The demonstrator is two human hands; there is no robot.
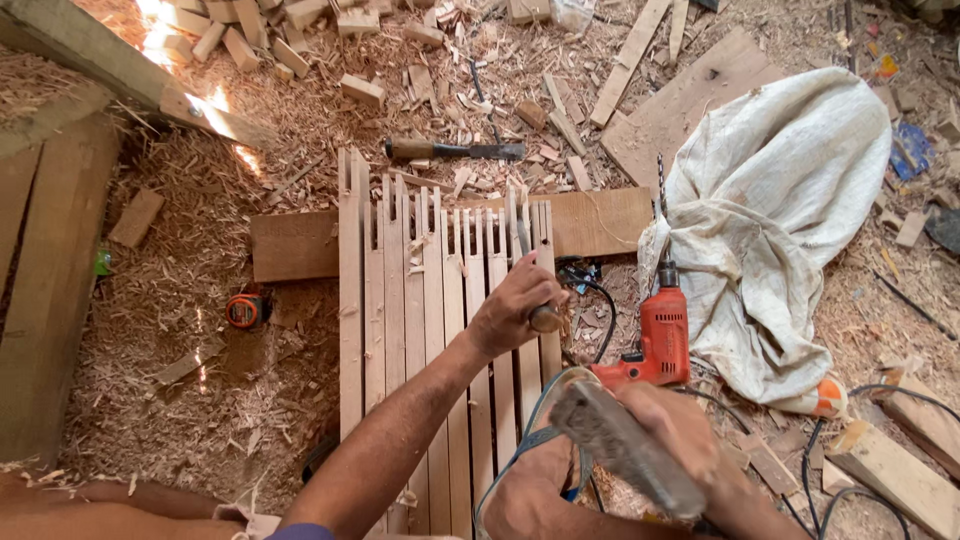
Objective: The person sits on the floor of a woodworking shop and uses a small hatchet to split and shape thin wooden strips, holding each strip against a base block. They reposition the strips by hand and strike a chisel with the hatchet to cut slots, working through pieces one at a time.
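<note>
1. Head view, hands. We see the left hand (512, 305) with its fingers closed round the wooden handle of a chisel (530, 270), blade set upright against the top ends of the slats (440, 300). The right hand (680, 430) grips a worn mallet (625, 450), fingers wrapped tight, raised above a foot in a blue sandal (535, 460).
2. Handling, as we judge it. The chisel looks stiff and light, with a sharp edge; holding it low on the handle seems best. The mallet looks heavy and rough, not slippery. The slats look thin and prone to splitting at their notched ends.
3. Surface. The slats lie side by side on the floor (200, 330), which is deep in shavings and offcuts.
4. Room. An orange drill (662, 335) lies just right of the slats, beside a white sack (780, 220). A second chisel (455, 151) lies beyond and a tape measure (246, 310) to the left.
</note>
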